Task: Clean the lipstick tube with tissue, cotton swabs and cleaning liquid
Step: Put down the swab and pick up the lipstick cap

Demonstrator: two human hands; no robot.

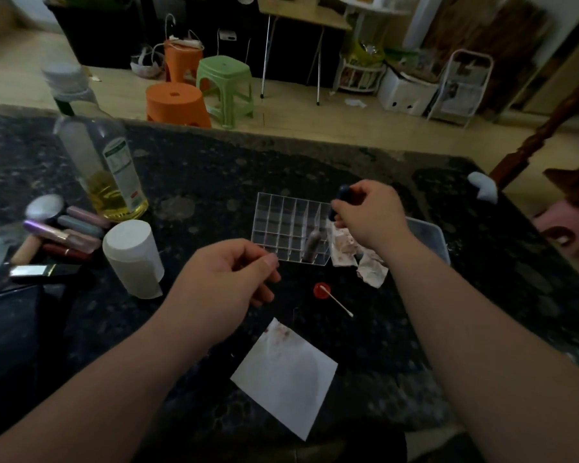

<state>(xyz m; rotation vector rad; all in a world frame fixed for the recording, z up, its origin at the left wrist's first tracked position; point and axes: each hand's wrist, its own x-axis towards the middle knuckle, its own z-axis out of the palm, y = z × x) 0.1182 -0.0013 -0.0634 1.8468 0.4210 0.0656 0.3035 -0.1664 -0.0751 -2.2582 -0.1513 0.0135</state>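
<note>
One dark-blue lipstick tube (342, 192), tilted.

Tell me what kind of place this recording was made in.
Probably a home room: a dark speckled stone table holding a pile of lipstick tubes, with a round orange plastic stool and a green plastic stool beyond.

Dark speckled table (198, 182), oil bottle (107, 175), tissue roll (132, 259), lipsticks (71, 235), clear organizer (281, 222), stained tissue (284, 372), red cap (318, 294), cotton swab (340, 304)

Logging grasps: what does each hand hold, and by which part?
The right hand grips the dark lipstick tube around its middle. Whether the left hand pinches anything cannot be told.
</note>
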